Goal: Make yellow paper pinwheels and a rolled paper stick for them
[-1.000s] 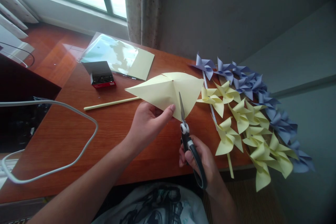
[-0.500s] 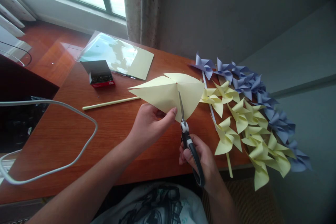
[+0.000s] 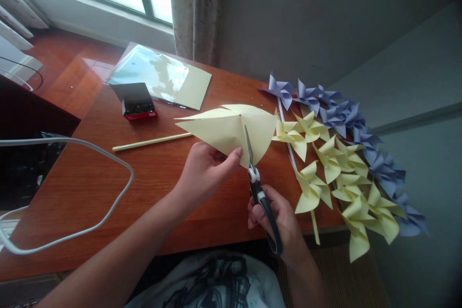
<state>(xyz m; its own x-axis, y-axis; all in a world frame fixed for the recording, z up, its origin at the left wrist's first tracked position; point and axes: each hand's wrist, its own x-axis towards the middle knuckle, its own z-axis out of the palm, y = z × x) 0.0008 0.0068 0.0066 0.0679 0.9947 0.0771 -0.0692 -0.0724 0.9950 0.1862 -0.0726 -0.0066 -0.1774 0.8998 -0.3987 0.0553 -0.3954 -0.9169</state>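
Observation:
My left hand (image 3: 212, 166) pinches the near edge of a pale yellow sheet of paper (image 3: 220, 130), thumb on top and fingers underneath. The sheet is held above the table, with slits running in from its corners and a small dark mark near the middle. In my right hand (image 3: 276, 216) is a pair of scissors (image 3: 258, 187) with black and grey handles. Their blades lie at the paper's near corner, pointing up toward the mark. A pale yellow rolled paper stick (image 3: 151, 142) lies on the table, its right end hidden behind the sheet.
Several yellow pinwheels (image 3: 312, 187) and purple pinwheels (image 3: 330, 103) spread along the table's right side. Toward the back are an open small red and black box (image 3: 139, 110) and a clear packet of paper (image 3: 162, 77). A white cable (image 3: 132, 173) loops over the left side of the table (image 3: 144, 216).
The far and right parts of the yellow paper have shifted slightly left and down. My hands and the scissors stay nearly in place.

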